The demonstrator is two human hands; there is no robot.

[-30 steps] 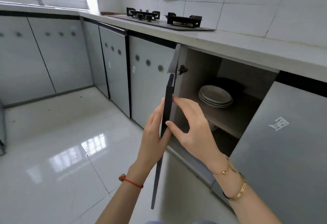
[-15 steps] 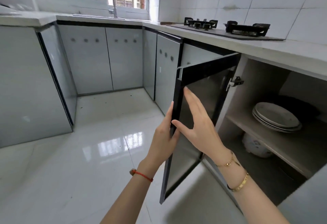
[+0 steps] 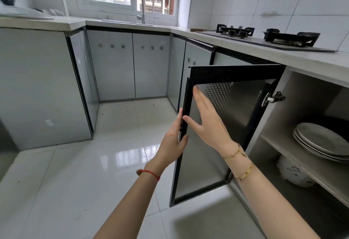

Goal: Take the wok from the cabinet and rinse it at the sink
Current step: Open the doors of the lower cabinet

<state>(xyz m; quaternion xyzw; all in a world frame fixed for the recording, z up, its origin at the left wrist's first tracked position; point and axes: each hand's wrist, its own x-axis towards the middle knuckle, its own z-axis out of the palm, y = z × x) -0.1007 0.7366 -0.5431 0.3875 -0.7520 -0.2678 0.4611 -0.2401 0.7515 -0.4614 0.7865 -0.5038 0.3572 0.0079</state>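
Observation:
The black-framed cabinet door [image 3: 236, 106] under the counter stands swung wide open. My left hand [image 3: 171, 144] grips its free edge, thumb on the inner side and fingers behind. My right hand [image 3: 207, 123] lies flat on the door's inner panel with the fingers straight. Inside the cabinet, a dark round pan-like shape [image 3: 338, 125] sits behind a stack of grey plates [image 3: 321, 140] on the shelf; most of it is hidden. The sink [image 3: 128, 21] with its curved faucet [image 3: 138, 2] is under the window, at the far end of the counter.
A white ceramic jar [image 3: 292, 172] stands on the cabinet floor below the shelf [image 3: 317, 174], beside another dark round shape [image 3: 334, 208]. A gas stove [image 3: 264, 36] sits on the counter above. Closed grey cabinets line the left and far walls around a glossy tiled floor [image 3: 94, 163].
The door has swung further open with both hands on it. My right hand has flattened against the inner panel. The view has turned left, bringing the sink and window into sight.

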